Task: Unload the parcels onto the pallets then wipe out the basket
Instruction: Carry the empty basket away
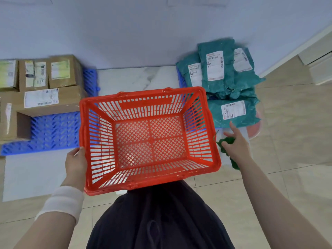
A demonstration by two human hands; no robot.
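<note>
An empty red plastic basket [100, 126] is held up in front of me, its mesh bottom bare. My left hand [76, 162] grips its left rim. To the right of the basket my right hand [235, 142] is closed on a green cloth [228, 141], part of which hangs below my wrist. Several cardboard boxes [45, 101] lie on the blue pallet [52, 132] at the left. Several teal mailer bags [215, 67] with white labels are piled at the right on another blue pallet [180, 78], mostly hidden under them.
A white wall runs behind both pallets. Marble floor tile [136, 78] shows between them, beige tiles [287, 141] to the right. A round pinkish object [256, 126] peeks out under the bags at the right. White furniture [319, 65] stands at the far right.
</note>
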